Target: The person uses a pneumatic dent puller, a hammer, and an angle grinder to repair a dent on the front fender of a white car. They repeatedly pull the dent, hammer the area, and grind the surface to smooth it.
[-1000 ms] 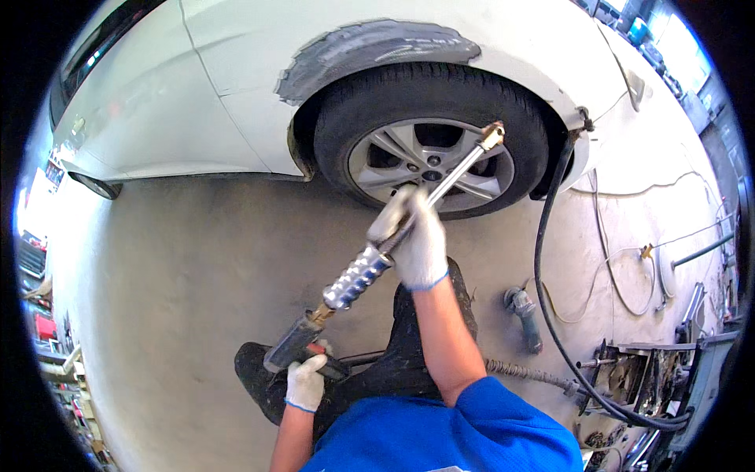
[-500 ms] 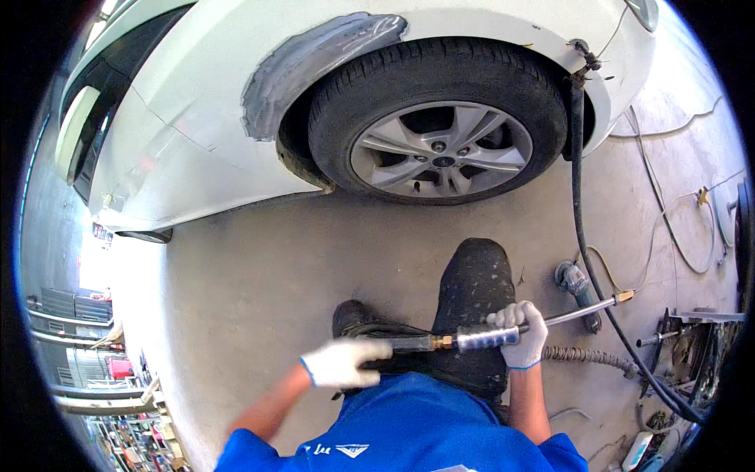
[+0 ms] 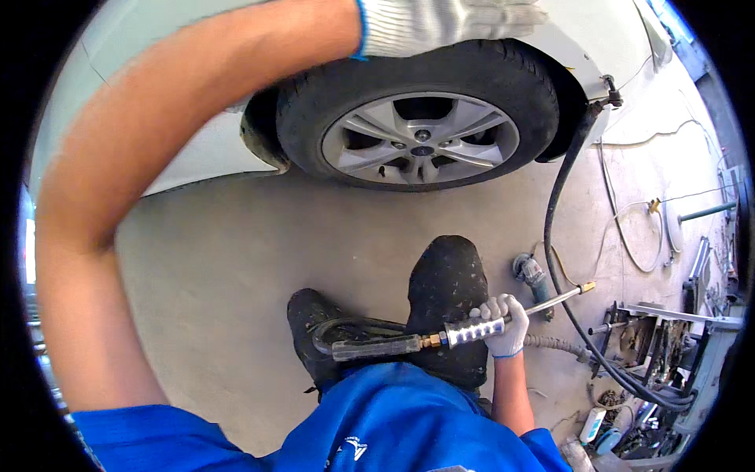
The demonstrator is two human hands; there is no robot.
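Note:
My left hand (image 3: pixel 452 25), in a white knit glove, reaches up over the white car's fender (image 3: pixel 562 51) at the top of the wheel arch. Its fingers are stretched out flat; whether they press on the panel I cannot tell. Below it is the front wheel (image 3: pixel 422 149) with silver spokes. My gloved right hand (image 3: pixel 507 330) is wrapped around a slide hammer (image 3: pixel 472 331) at the end of its ribbed silver weight. The tool lies across my lap, black handle to the left, brass-tipped rod pointing right. A thick black cable loops from the handle.
A clamp (image 3: pixel 609 96) grips the fender's edge right of the wheel, with a black cable (image 3: pixel 553 212) hanging from it. An angle grinder (image 3: pixel 535 279) and a ribbed hose (image 3: pixel 554 344) lie on the floor to the right. Metal parts (image 3: pixel 629 338) are piled beyond.
My left hand has left the area beside the tool's handle and swung up to the fender. The arm now covers the grey patch. The right hand keeps its hold, and the view has shifted.

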